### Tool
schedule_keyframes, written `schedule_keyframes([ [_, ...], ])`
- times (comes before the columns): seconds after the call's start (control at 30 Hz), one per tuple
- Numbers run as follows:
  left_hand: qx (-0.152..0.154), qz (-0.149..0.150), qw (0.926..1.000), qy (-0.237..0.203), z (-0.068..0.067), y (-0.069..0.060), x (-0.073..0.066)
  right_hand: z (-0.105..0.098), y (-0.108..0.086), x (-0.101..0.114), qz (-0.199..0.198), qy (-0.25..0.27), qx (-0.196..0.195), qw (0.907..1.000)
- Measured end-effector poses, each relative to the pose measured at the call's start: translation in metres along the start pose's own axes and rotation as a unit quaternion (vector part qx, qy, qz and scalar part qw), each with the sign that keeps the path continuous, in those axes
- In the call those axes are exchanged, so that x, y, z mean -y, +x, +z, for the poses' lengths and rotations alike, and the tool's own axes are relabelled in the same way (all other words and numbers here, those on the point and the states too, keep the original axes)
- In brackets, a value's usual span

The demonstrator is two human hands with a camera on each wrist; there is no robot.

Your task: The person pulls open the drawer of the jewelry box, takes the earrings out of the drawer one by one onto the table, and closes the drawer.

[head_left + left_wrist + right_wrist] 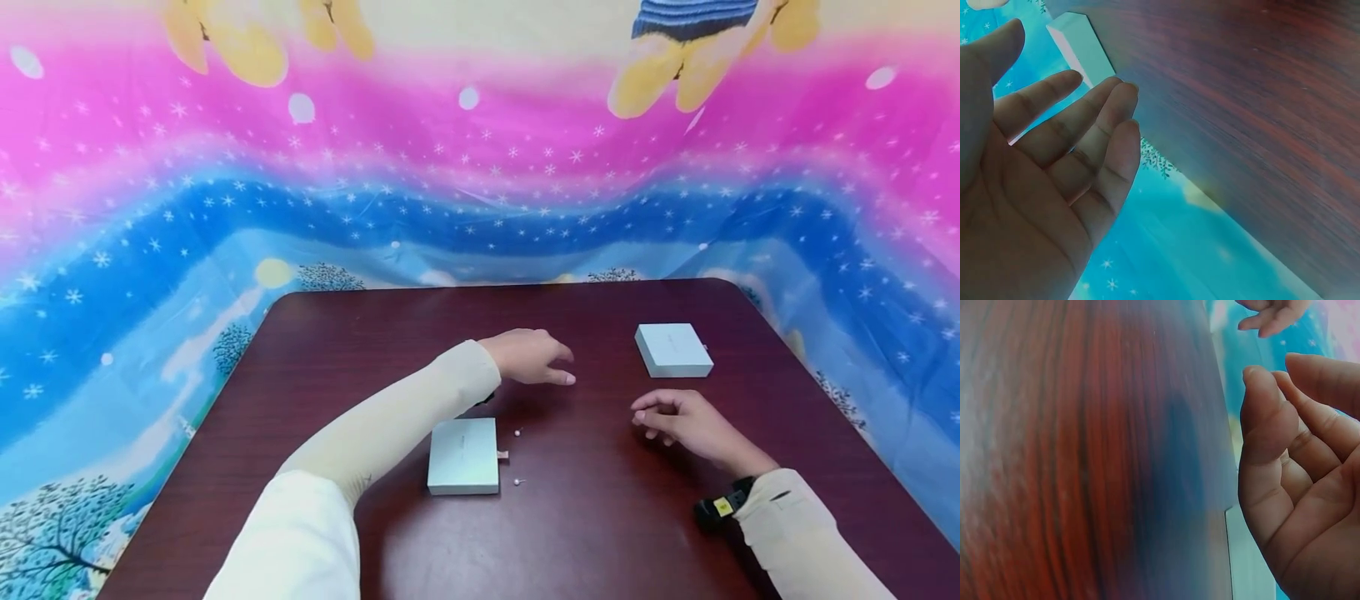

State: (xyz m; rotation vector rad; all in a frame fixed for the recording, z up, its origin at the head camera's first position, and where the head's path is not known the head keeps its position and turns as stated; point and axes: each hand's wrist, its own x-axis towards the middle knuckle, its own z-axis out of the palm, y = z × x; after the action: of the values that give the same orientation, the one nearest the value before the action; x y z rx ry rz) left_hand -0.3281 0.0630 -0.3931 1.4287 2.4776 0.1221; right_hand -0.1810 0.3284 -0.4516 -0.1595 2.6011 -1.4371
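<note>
In the head view my left hand (528,357) reaches across above the table, its fingers relaxed and no object in it. The left wrist view shows the same palm (1035,181) bare, fingers loosely bent. Beneath that forearm lies a flat pale box (463,457) with a small ribbon tab (503,457) on its right side. Two small pearl-like studs, a far stud (517,432) and a near stud (517,482), lie beside the tab. My right hand (690,423) hovers with loosely curled fingers, nothing seen in it, nearest a second pale box (673,350).
A dark reddish-brown table (592,533) carries everything. Behind it and along its sides hangs a patterned cloth (480,200) in pink and blue. A black wrist strap (723,504) sits at my right wrist.
</note>
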Motion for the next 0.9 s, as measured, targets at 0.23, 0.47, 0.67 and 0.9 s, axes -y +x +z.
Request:
schedule_keyframes([
  [0.23,0.016,0.002,0.9997,0.015,-0.005,0.016,-0.006,-0.006,-0.001,-0.006,0.017,-0.005,-0.019,0.9996],
  [0.47,0.019,0.001,0.9998,0.006,-0.011,0.033,-0.006,-0.018,0.000,-0.010,0.036,-0.005,-0.028,0.9989],
  [0.67,0.015,0.005,0.9998,0.011,-0.009,0.047,-0.008,-0.024,-0.001,-0.009,0.033,-0.004,-0.046,0.9984],
  [0.9,0.027,0.009,0.9996,0.005,-0.007,0.067,-0.010,-0.032,-0.005,-0.018,0.051,-0.010,-0.079,0.9955],
])
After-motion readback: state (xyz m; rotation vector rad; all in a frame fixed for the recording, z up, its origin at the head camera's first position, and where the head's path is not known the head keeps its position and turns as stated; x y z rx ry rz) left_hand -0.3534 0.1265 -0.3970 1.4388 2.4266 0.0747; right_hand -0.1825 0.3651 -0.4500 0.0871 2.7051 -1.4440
